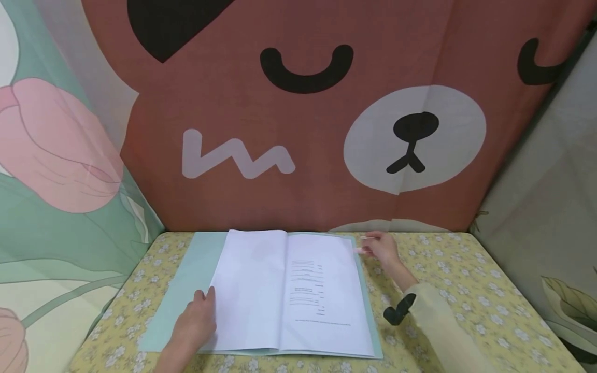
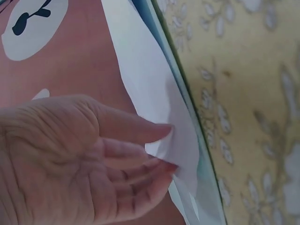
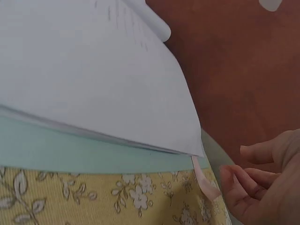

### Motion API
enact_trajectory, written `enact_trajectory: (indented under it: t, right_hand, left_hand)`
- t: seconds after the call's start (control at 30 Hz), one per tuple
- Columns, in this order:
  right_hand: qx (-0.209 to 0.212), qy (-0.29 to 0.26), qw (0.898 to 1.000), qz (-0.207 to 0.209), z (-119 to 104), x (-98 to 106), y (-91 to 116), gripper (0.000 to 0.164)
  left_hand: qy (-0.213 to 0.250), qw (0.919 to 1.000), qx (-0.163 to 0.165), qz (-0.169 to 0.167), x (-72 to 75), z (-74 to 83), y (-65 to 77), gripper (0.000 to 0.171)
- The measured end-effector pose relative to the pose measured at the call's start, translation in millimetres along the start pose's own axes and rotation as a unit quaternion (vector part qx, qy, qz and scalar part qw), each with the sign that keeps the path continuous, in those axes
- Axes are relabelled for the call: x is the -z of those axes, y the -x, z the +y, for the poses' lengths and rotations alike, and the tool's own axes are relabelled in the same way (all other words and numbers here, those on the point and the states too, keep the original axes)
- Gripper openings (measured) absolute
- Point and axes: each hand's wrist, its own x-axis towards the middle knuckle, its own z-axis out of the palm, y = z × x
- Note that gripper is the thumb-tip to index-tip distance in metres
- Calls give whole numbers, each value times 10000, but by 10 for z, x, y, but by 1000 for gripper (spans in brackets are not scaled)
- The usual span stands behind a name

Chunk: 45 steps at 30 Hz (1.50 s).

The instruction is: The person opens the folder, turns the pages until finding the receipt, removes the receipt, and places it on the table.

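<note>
A pale green folder [image 1: 182,290] lies spread on the table, with white sheets in it. The left page [image 1: 252,290] is blank; the right page [image 1: 326,290] carries printed lines. My left hand [image 1: 193,318] pinches the left page's outer edge, thumb and fingertips at the paper [image 2: 159,89] in the left wrist view. At the far right corner of the sheets, a small pale pink tab [image 3: 204,180] sticks out past the page edge. My right hand [image 3: 260,183] is right beside that tab, its thumb and fingers apart with a gap between them.
A yellow floral cloth [image 1: 466,300] covers the table. Behind it stands a brown backdrop [image 1: 317,197] with a bear face, with printed curtains [image 1: 60,233] at the sides. A black strap piece [image 1: 398,309] hangs at my right sleeve [image 1: 443,321].
</note>
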Motion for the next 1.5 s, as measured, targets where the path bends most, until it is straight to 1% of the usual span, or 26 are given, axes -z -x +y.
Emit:
enact_trajectory:
  t: [0.07, 0.13, 0.23, 0.3, 0.37, 0.4, 0.47, 0.53, 0.57, 0.67, 0.77, 0.8, 0.97, 1.07, 1.23, 1.3, 1.4, 1.5]
  right_hand:
    - [126, 180, 9998, 34, 19, 3, -4, 35]
    - [219, 345, 9992, 25, 36, 3, -11, 35]
    - [425, 723, 9965, 0, 63, -8, -37, 35]
    - [678, 1037, 9923, -33, 77, -19, -53, 34]
    - [862, 1351, 9871, -49, 93, -36, -69, 34]
    - [927, 1462, 9849, -69, 100, -46, -76, 34]
    - [999, 1566, 9824, -174, 105, -69, -74, 35]
    - [969, 1602, 9819, -299, 102, -99, -71, 37]
    - [998, 1640, 9807, -377, 99, -117, -69, 38]
    - [1213, 1870, 9731, -580, 81, -164, -56, 42]
    - [1361, 2183, 9636, -727, 59, -209, -54, 46]
    - [1389, 2279, 9607, -765, 54, -220, -53, 48]
    - [1380, 2642, 9508, -845, 70, -267, -60, 51]
    - [1503, 2752, 9450, -925, 93, -287, -60, 52]
    - [1615, 2938, 9361, -1069, 105, -322, -54, 54]
    - [1577, 2999, 9345, -1093, 103, -330, -56, 56]
    - [1572, 3132, 9299, -1119, 104, -332, -58, 59]
    - [1539, 3260, 9257, -1142, 107, -327, -51, 60]
  left_hand:
    - [-111, 9993, -314, 197, -5, -2, 16, 53]
    - [-223, 9960, -762, 416, -13, -2, 28, 51]
    - [-322, 9857, -1493, 708, -44, 8, 34, 47]
    - [-154, 9771, -1909, 929, -77, 47, 31, 42]
    - [85, 9677, -2242, 1152, -102, 129, 38, 37]
    - [216, 9615, -2413, 1299, -116, 181, 42, 34]
    - [420, 9512, -2671, 1489, -139, 301, 52, 32]
    - [469, 9465, -2818, 1499, -150, 424, 66, 35]
    - [492, 9453, -2878, 1454, -160, 477, 69, 38]
    - [528, 9510, -2863, 1043, -169, 604, 78, 48]
    - [565, 9562, -2792, 668, -166, 684, 80, 55]
    - [570, 9574, -2768, 592, -164, 704, 78, 56]
    - [544, 9623, -2637, 385, -166, 776, 65, 61]
    - [509, 9662, -2507, 309, -177, 801, 52, 65]
    - [631, 9748, -2138, 73, -213, 804, 14, 74]
    - [695, 9773, -2000, -52, -223, 798, 0, 77]
    - [760, 9788, -1893, -189, -225, 787, -12, 78]
    - [780, 9788, -1873, -271, -223, 770, -20, 78]
